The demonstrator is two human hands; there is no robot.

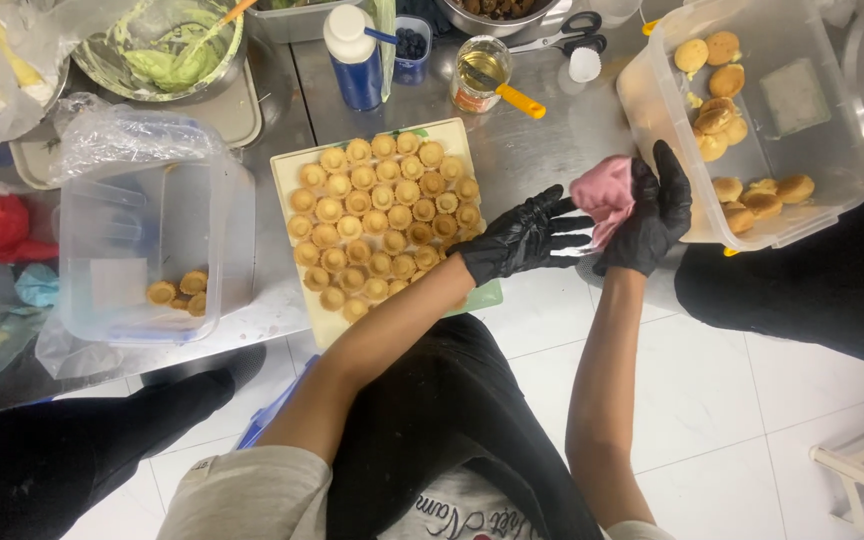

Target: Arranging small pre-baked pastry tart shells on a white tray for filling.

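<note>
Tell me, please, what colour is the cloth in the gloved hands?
The cloth is pink, shown in the head view.

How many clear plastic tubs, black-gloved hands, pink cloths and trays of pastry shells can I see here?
Clear plastic tubs: 2
Black-gloved hands, the left hand and the right hand: 2
Pink cloth, held in the right hand: 1
Tray of pastry shells: 1
Total: 6

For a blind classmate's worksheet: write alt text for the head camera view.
Two black-gloved hands, left hand and right hand, hold a pink cloth beside a tray of small tart shells on a steel table.
</note>
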